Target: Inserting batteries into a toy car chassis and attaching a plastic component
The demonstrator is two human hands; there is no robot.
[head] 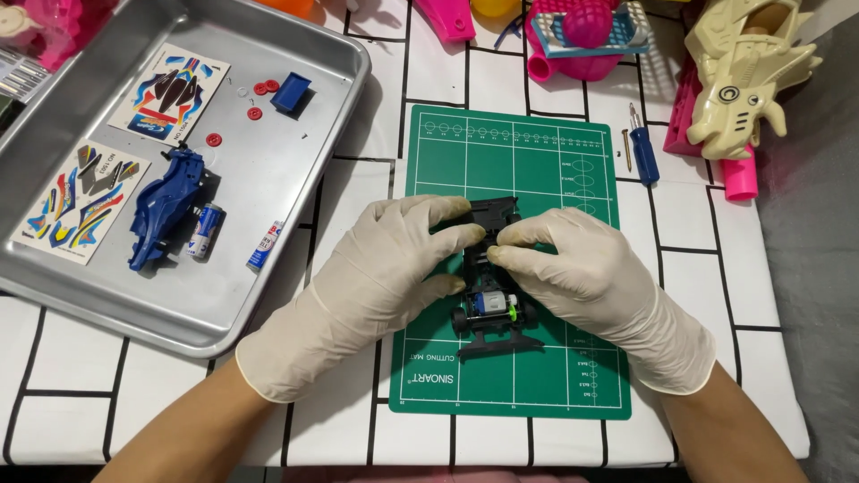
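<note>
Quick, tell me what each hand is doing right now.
Left hand: fingers closed on the black toy car chassis, gripping its left side.
Right hand: fingers pinching the same chassis from the right.

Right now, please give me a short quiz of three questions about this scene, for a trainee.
1. True or false: both hands, left hand and right hand, touch the black chassis.
2. Where does the blue car body lie? A) on the green mat B) in the metal tray C) on the cloth
3. What tool lies just right of the mat?

Key: 1 true. 2 B. 3 the blue screwdriver.
</note>
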